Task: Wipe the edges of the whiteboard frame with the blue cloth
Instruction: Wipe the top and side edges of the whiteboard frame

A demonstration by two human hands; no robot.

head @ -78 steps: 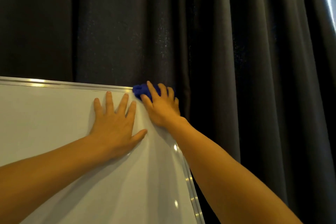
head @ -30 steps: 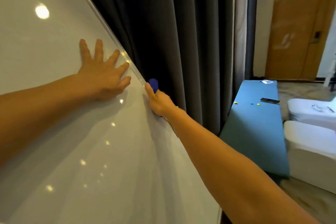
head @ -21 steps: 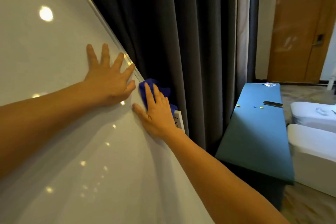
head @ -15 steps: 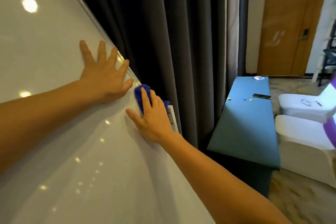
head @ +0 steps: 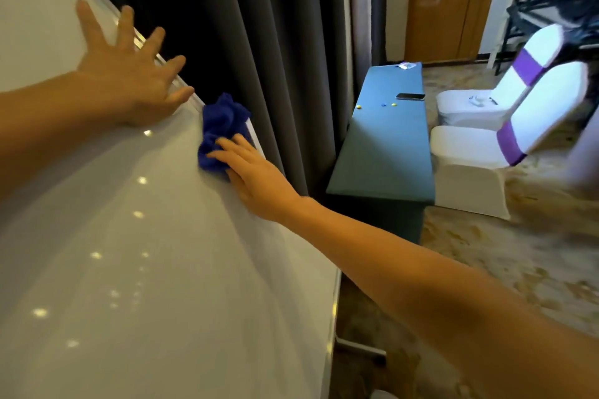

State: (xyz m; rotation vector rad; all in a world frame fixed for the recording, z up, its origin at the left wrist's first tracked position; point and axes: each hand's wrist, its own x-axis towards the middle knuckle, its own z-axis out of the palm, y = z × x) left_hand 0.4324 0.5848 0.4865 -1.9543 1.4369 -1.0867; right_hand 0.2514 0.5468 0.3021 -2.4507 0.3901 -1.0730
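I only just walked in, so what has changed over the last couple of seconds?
The right hand has carried the bunched blue cloth from the white whiteboard's top corner down along its silver right frame edge. The left hand stays spread flat on the board, steadying it.

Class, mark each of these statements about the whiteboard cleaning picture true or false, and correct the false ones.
1. The right hand presses the blue cloth against the whiteboard's right edge. True.
2. The left hand holds a marker. False: it lies flat and open on the whiteboard.
3. A phone lies on the blue table. True.
4. The chairs have red bands. False: the bands are purple.
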